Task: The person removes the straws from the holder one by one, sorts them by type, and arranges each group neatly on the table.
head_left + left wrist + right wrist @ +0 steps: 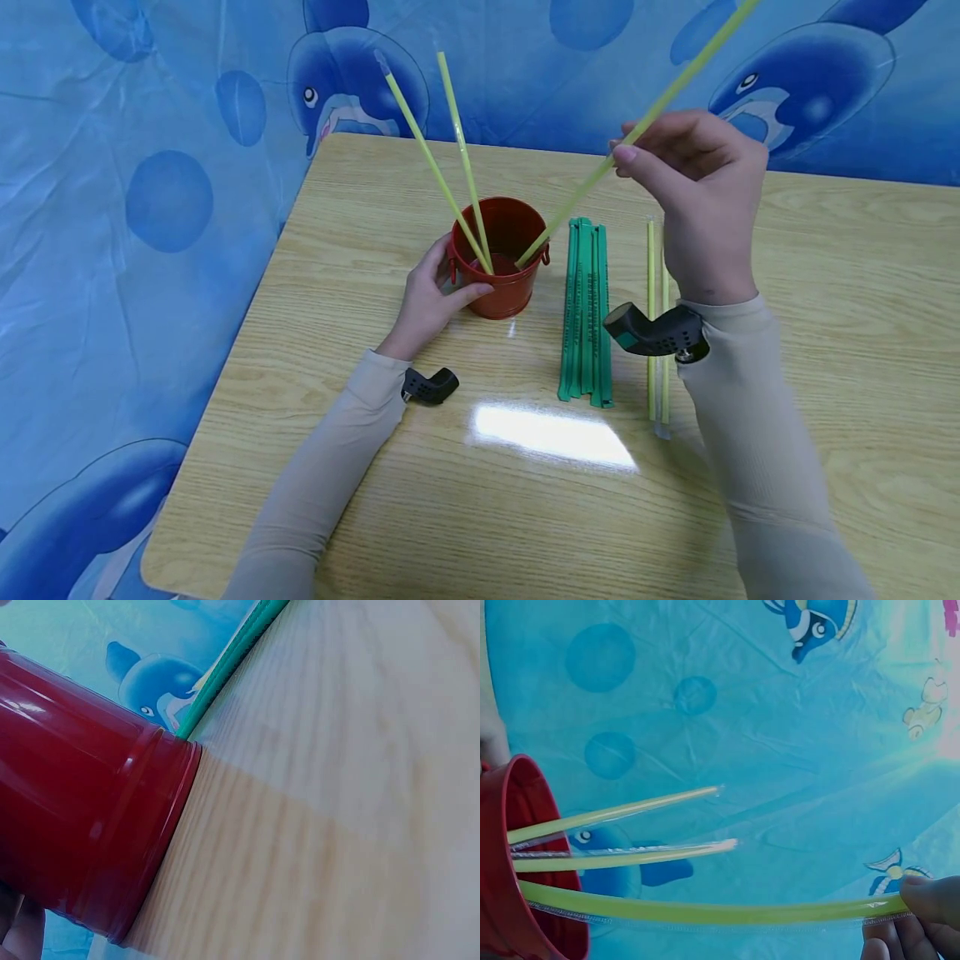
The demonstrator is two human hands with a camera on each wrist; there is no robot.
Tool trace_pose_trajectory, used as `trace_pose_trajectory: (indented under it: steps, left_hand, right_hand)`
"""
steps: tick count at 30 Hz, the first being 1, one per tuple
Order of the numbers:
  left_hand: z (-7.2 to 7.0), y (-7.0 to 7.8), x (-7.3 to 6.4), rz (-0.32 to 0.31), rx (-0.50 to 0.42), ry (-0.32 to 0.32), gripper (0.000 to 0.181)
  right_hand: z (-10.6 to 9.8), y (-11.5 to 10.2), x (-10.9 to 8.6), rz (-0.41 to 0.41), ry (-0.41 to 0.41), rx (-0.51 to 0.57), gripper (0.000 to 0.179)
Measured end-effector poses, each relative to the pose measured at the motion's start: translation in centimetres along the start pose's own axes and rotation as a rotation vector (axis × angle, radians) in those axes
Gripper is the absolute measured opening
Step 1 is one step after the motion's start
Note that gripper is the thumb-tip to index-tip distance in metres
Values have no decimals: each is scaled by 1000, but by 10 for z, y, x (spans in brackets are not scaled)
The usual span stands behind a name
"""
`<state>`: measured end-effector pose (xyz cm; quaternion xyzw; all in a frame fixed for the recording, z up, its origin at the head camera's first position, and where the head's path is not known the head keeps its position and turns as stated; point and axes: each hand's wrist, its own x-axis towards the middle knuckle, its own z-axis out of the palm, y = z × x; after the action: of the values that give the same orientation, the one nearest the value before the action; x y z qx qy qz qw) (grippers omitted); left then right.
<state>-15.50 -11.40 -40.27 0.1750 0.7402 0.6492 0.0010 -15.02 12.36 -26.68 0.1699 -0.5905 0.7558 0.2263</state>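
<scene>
A small red metal bucket [501,298] stands on the table, and two yellow straws in clear wrappers lean in it, one of them a wrapped straw [431,157] tilted left. My left hand [427,298] grips the bucket's left side, thumb across its front below the rim. Between thumb and fingers, my right hand [708,183] pinches another yellow straw [720,912] in a clear wrapper. That straw slants, slightly bent in the right wrist view, its lower end inside the bucket's mouth. Most of the left hand is out of the left wrist view.
Right of the bucket lies a bundle of long green printed packets [585,317]. Farther right, partly behind the right wrist's camera, are yellow wrapped straws [651,267]. A blue dolphin-print sheet [495,92] hangs behind the wooden table [465,517].
</scene>
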Motion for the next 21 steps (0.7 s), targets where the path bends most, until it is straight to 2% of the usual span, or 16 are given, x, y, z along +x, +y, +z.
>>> trace_pose_trajectory:
  steps: [11,21]
  left_hand:
    - [0,-1,0,0,-1,0,72]
    - [0,0,0,-7,6,3,71]
  right_hand:
    - [-14,-15,-1,-132,94,42,20]
    - [-26,-22,-2,-125,145,115,24]
